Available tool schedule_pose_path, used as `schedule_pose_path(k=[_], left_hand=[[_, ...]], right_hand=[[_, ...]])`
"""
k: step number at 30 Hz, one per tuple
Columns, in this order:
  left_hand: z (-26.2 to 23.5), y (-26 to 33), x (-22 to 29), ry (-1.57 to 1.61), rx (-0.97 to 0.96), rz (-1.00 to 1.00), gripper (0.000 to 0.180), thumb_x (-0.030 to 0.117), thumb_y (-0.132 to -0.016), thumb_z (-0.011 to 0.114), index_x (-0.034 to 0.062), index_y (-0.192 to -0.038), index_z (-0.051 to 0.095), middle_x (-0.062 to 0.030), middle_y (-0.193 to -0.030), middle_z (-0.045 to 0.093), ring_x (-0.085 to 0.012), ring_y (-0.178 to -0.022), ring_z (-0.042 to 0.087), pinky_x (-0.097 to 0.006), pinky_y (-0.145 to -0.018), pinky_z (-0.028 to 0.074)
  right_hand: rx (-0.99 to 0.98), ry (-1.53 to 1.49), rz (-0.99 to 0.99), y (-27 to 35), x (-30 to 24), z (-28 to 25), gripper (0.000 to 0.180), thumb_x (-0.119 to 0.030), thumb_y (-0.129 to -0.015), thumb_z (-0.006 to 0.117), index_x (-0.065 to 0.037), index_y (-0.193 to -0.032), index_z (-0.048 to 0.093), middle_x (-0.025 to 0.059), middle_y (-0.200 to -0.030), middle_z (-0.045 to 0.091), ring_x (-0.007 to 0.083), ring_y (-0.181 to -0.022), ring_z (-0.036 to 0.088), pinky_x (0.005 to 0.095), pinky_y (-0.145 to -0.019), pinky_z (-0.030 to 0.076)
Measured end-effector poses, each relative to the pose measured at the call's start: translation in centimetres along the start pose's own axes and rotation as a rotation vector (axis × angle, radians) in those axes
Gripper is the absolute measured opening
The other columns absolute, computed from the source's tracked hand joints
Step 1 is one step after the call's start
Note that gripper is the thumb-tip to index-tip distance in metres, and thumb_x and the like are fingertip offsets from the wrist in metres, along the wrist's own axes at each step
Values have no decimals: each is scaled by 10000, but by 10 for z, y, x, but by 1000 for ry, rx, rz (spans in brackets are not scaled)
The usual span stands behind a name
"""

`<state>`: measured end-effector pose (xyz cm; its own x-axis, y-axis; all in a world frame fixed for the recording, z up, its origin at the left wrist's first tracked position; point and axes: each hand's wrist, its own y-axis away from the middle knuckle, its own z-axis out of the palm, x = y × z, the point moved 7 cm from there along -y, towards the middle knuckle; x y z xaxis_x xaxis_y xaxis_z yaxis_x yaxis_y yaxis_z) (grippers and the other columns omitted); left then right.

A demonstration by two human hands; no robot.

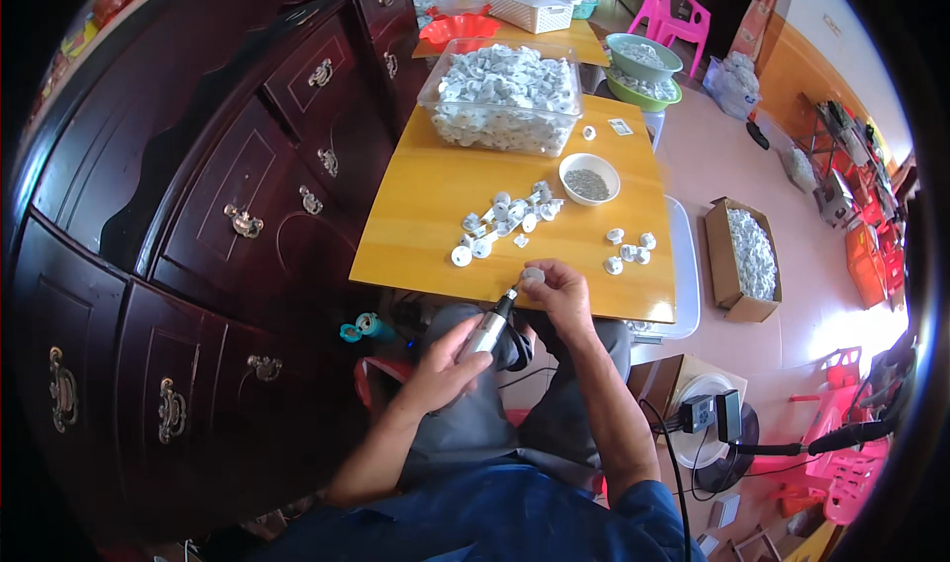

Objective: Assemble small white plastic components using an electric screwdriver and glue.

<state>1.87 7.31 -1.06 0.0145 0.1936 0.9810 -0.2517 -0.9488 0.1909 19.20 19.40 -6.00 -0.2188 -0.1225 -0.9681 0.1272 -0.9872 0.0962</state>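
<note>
Left grip (453,366) wrapped around a silver-and-black cylindrical power tool; right grip (562,299) pinching one small round white plastic piece (533,276), lower centre of the frame.
The tool (486,333) points its tip close to the piece; contact is unclear. On the yellow wooden worktop (426,240), five white pieces (627,252) sit right of centre, beside an overlapping, uncountable central cluster (503,216). One white round bowl (596,202) holds small grey bits; one clear plastic box (495,140), upper centre, is heaped with white pieces.
</note>
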Motion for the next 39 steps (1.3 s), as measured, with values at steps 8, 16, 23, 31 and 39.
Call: schedule_pose_path(k=[8, 16, 23, 31, 39], left_hand=[[-94, -29, 36, -565, 394, 154, 693, 214, -835, 729, -62, -1390, 419, -262, -1265, 594, -321, -1173, 603, -379, -983, 459], [-136, -88, 33, -1222, 502, 113, 727, 245, -840, 691, 20, -1443, 352, -250, -1179, 594, -403, -1051, 611, -486, -882, 499], [-131, -114, 28, -1295, 516, 170, 707, 214, -811, 708, 37, -1419, 395, -232, -1125, 589, -420, -1031, 598, -480, -864, 497], [-135, -133, 37, -1139, 437, 257, 592, 348, -908, 633, 9, -1363, 466, -216, -1150, 586, -403, -1054, 581, -467, -895, 476], [-154, -143, 39, -886, 446, 150, 536, 370, -973, 532, -21, -1338, 493, -209, -1172, 586, -367, -1068, 587, -452, -903, 473]], right_hand=[[456, 1031, -439, 4, -101, -98, 198, -34, -803, 632, -82, -981, 704, 142, -1002, 688, 335, -921, 651, 445, -817, 511], [385, 1273, -474, -16, -102, -122, 207, -36, -761, 659, -81, -958, 707, 133, -984, 683, 341, -960, 634, 435, -823, 511], [464, 1090, -527, -77, -143, -140, 240, -103, -788, 691, -66, -1025, 701, 163, -1058, 691, 361, -952, 665, 426, -842, 524], [352, 1174, -224, -226, -145, -144, 378, -246, -796, 721, -105, -1144, 676, 152, -1092, 701, 311, -1019, 669, 414, -900, 513], [324, 1319, -150, -311, -118, -140, 571, -398, -785, 725, -116, -1267, 605, 206, -1166, 663, 346, -1142, 609, 433, -978, 464]])
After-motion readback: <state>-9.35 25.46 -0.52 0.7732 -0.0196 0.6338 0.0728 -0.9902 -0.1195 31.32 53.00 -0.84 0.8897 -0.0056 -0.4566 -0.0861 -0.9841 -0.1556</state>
